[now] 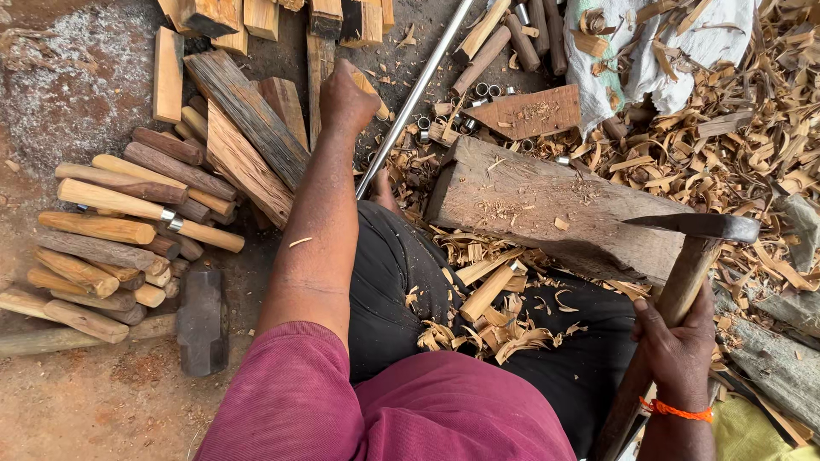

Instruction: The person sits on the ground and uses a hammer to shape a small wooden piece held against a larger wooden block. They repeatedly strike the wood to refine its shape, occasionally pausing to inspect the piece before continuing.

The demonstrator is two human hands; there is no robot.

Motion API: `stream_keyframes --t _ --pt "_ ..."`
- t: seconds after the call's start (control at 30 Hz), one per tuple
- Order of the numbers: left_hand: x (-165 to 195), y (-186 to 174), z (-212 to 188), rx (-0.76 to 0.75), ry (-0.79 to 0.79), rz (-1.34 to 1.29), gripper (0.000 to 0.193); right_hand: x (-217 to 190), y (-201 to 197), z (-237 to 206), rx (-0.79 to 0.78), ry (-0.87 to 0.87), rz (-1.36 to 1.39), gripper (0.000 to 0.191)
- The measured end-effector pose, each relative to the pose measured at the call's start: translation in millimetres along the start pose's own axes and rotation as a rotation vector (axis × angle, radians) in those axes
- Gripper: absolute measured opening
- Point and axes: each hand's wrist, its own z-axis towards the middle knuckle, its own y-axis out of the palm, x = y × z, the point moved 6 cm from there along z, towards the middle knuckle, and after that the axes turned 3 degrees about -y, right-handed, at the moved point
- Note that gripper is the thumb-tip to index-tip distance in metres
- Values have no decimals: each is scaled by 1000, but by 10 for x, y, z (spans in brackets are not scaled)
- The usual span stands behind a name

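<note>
the step in hand looks like picking the next rough blank. the left hand (346,96) stretches far out to twelve o'clock, arm straight, its grip closed on a pale wood billet (369,85) among the split pieces. the right hand (679,341), at four o'clock, is wrapped around the adze handle (675,294), head up. next, the billet likely needs carrying back to the chopping block (547,201) at one o'clock.
</note>
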Motion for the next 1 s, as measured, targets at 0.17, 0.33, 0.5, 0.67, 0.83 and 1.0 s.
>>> stream_keyframes --t 0.17,0.33,0.5,0.67,0.83,1.0 --pt "55 64 -23 1 24 64 59 34 -14 5 5 1 10 77" --pt "111 103 -55 3 54 110 55 70 -21 3 13 -1 0 79" --pt "171 92 -90 3 90 143 55 79 -23 -4 25 12 -7 80" --pt "161 212 -76 -88 42 163 56 79 -26 -12 25 7 18 80" --pt "61 385 -52 -155 69 127 41 92 -29 -8 31 7 -27 76" --pt "13 423 -52 -183 56 193 41 90 -49 55 44 67 -65 76"
